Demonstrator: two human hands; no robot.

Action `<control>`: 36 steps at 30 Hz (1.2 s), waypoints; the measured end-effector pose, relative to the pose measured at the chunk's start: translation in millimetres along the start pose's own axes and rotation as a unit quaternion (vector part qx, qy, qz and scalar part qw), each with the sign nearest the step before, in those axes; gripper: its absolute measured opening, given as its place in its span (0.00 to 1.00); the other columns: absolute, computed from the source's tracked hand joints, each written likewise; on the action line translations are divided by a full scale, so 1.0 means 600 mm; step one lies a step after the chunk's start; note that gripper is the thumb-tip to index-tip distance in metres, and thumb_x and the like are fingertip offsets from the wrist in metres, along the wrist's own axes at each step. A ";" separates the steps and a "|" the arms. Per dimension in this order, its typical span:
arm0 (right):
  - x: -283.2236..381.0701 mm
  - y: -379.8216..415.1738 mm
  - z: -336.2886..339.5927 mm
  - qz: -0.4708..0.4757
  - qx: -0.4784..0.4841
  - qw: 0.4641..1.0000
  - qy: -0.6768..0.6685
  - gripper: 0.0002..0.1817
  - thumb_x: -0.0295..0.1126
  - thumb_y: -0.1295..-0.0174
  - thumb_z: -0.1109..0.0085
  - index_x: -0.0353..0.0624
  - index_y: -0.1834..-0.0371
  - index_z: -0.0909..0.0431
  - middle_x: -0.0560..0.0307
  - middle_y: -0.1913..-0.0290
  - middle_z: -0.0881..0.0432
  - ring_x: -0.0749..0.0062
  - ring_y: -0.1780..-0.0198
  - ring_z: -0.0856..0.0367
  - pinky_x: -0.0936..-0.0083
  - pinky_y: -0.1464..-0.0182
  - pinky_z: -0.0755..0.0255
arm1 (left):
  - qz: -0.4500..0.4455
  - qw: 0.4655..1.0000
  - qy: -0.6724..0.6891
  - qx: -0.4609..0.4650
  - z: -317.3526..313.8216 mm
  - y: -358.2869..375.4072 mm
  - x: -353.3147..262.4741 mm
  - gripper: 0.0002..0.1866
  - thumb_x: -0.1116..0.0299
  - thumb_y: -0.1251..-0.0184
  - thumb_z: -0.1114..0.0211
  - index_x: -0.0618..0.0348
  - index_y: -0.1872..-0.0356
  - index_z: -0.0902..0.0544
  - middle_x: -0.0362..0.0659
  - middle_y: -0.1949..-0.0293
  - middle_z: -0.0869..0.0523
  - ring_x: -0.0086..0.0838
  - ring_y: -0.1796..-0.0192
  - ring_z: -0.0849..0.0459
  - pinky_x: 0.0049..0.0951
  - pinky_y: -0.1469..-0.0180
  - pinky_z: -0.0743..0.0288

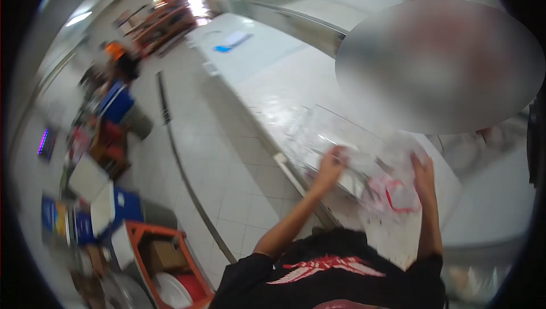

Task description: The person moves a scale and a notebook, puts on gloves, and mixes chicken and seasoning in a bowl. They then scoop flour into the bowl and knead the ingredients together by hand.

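A crumpled clear plastic bag (378,164) lies at the near end of the long white table, between my two hands. My left hand (333,167) has its fingers curled closed on the bag's left side. On the opposite side, my right hand (422,173) grips the bag's edge between thumb and fingers. Pink-and-red plastic (398,195) with a bright red strip shows at the near part of the bag. Motion blur hides what, if anything, is inside.
The long white table (273,76) stretches away, with a blue-and-white item (233,42) at its far end. A blurred oval covers the upper right. Along the left stand an orange-framed cabinet (162,252), blue bins (116,101) and a person in an orange top (116,53).
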State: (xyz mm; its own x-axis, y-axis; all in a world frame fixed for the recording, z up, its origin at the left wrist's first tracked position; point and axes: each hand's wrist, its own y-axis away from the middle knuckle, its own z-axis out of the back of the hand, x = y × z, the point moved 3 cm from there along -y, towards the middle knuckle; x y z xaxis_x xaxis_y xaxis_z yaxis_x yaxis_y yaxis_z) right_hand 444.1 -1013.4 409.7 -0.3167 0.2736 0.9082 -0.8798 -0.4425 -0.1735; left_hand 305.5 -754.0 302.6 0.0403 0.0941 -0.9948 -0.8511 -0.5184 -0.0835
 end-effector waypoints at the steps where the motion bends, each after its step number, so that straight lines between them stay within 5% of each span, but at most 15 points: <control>1: 0.000 -0.002 -0.005 -0.029 -0.010 0.997 -0.070 0.22 0.37 0.30 0.43 0.36 0.37 0.23 0.49 0.43 0.21 0.64 0.40 0.23 0.70 0.35 0.32 | -0.010 0.999 -0.021 -0.024 0.012 0.002 -0.006 0.22 0.73 0.32 0.35 0.62 0.38 0.26 0.46 0.52 0.18 0.27 0.61 0.17 0.29 0.56 0.20; 3: -0.001 -0.020 -0.002 -0.042 0.037 0.998 -0.031 0.23 0.41 0.30 0.40 0.38 0.38 0.22 0.50 0.45 0.20 0.68 0.41 0.24 0.69 0.41 0.29 | -0.034 0.997 -0.071 -0.013 0.026 -0.004 0.000 0.29 0.76 0.41 0.30 0.61 0.37 0.28 0.50 0.52 0.20 0.32 0.60 0.17 0.30 0.57 0.19; 4: 0.001 -0.025 -0.010 0.004 -0.045 0.999 -0.009 0.20 0.40 0.32 0.37 0.39 0.43 0.20 0.53 0.51 0.18 0.73 0.48 0.21 0.73 0.48 0.27 | -0.015 0.996 -0.079 0.028 0.025 -0.002 -0.001 0.34 0.74 0.43 0.27 0.61 0.34 0.31 0.52 0.49 0.22 0.36 0.54 0.18 0.32 0.52 0.20; 6: 0.079 -0.023 -0.014 0.010 0.042 0.992 -0.121 0.16 0.38 0.32 0.36 0.39 0.48 0.19 0.58 0.59 0.17 0.79 0.56 0.18 0.79 0.56 0.27 | -0.049 0.985 -0.155 0.051 0.012 0.005 -0.017 0.44 0.69 0.47 0.22 0.62 0.30 0.38 0.55 0.42 0.27 0.42 0.45 0.22 0.37 0.42 0.24; 8: 0.055 -0.042 -0.027 0.013 0.034 0.981 -0.191 0.13 0.37 0.31 0.36 0.39 0.52 0.19 0.61 0.63 0.17 0.82 0.61 0.19 0.82 0.58 0.27 | -0.149 0.950 -0.276 0.009 0.006 0.011 -0.039 0.53 0.63 0.51 0.18 0.64 0.27 0.43 0.58 0.35 0.34 0.47 0.36 0.28 0.42 0.34 0.30; 11: 0.039 -0.048 -0.042 0.015 0.047 0.975 -0.216 0.12 0.36 0.29 0.39 0.38 0.53 0.18 0.63 0.67 0.17 0.84 0.62 0.20 0.83 0.59 0.27 | -0.150 0.937 -0.315 0.012 0.009 0.010 -0.068 0.60 0.56 0.55 0.16 0.66 0.26 0.48 0.57 0.29 0.44 0.52 0.29 0.39 0.46 0.28 0.40; 14: 0.050 -0.036 -0.067 0.014 0.073 0.975 -0.210 0.13 0.37 0.27 0.42 0.38 0.52 0.16 0.64 0.67 0.17 0.84 0.63 0.21 0.83 0.59 0.28 | -0.198 0.949 -0.246 -0.023 0.005 0.019 -0.130 0.59 0.54 0.56 0.16 0.65 0.27 0.45 0.54 0.31 0.37 0.48 0.33 0.31 0.45 0.33 0.32; 17: 0.061 -0.032 -0.090 0.059 0.126 0.978 -0.156 0.16 0.38 0.25 0.46 0.37 0.50 0.16 0.61 0.61 0.15 0.82 0.59 0.19 0.80 0.53 0.27 | -0.109 0.992 0.049 0.047 -0.014 0.027 -0.179 0.54 0.57 0.53 0.17 0.64 0.28 0.41 0.51 0.35 0.29 0.41 0.40 0.23 0.40 0.40 0.27; 18: 0.066 -0.032 -0.098 0.085 0.147 0.977 -0.131 0.17 0.38 0.24 0.48 0.36 0.49 0.16 0.59 0.59 0.14 0.80 0.56 0.18 0.79 0.50 0.26 | -0.132 0.989 0.062 -0.008 -0.022 0.027 -0.198 0.37 0.66 0.44 0.22 0.65 0.35 0.30 0.48 0.45 0.19 0.31 0.50 0.17 0.33 0.47 0.24; 22: 0.064 -0.029 -0.111 0.032 0.162 0.975 -0.147 0.18 0.37 0.22 0.52 0.34 0.47 0.18 0.52 0.55 0.14 0.75 0.55 0.17 0.76 0.49 0.24 | -0.053 0.993 0.090 -0.060 0.007 0.015 -0.172 0.12 0.78 0.27 0.39 0.69 0.46 0.22 0.45 0.50 0.17 0.28 0.52 0.16 0.26 0.51 0.22; 27: 0.048 -0.041 -0.123 -0.036 0.104 0.935 -0.338 0.22 0.39 0.21 0.58 0.28 0.43 0.23 0.45 0.56 0.14 0.67 0.53 0.14 0.70 0.49 0.22 | 0.014 0.915 0.363 -0.176 0.049 0.014 -0.129 0.13 0.70 0.23 0.41 0.65 0.45 0.26 0.43 0.54 0.19 0.26 0.55 0.19 0.29 0.50 0.20; 34: 0.069 -0.034 -0.140 -0.087 0.171 0.931 -0.310 0.23 0.39 0.21 0.60 0.29 0.41 0.25 0.38 0.54 0.14 0.59 0.54 0.13 0.66 0.48 0.21 | 0.034 0.840 0.507 -0.192 0.057 0.030 -0.104 0.21 0.53 0.17 0.52 0.62 0.43 0.28 0.38 0.59 0.27 0.27 0.59 0.22 0.36 0.48 0.22; 36: 0.071 -0.033 -0.145 -0.077 0.190 0.926 -0.317 0.23 0.39 0.21 0.60 0.28 0.40 0.26 0.36 0.53 0.14 0.58 0.54 0.13 0.65 0.49 0.20 | 0.029 0.894 0.431 -0.123 0.054 0.038 -0.084 0.20 0.58 0.19 0.47 0.62 0.38 0.29 0.39 0.59 0.26 0.26 0.59 0.22 0.33 0.49 0.22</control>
State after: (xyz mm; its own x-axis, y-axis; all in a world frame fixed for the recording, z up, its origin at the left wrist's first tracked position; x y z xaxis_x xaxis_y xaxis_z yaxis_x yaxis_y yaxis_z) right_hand 417.0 -918.8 418.7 0.1800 -0.1439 0.9731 -0.6710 -0.7413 0.0145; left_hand 266.7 -742.9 352.5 0.4776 -0.5735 -0.6656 -0.7283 -0.6821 0.0651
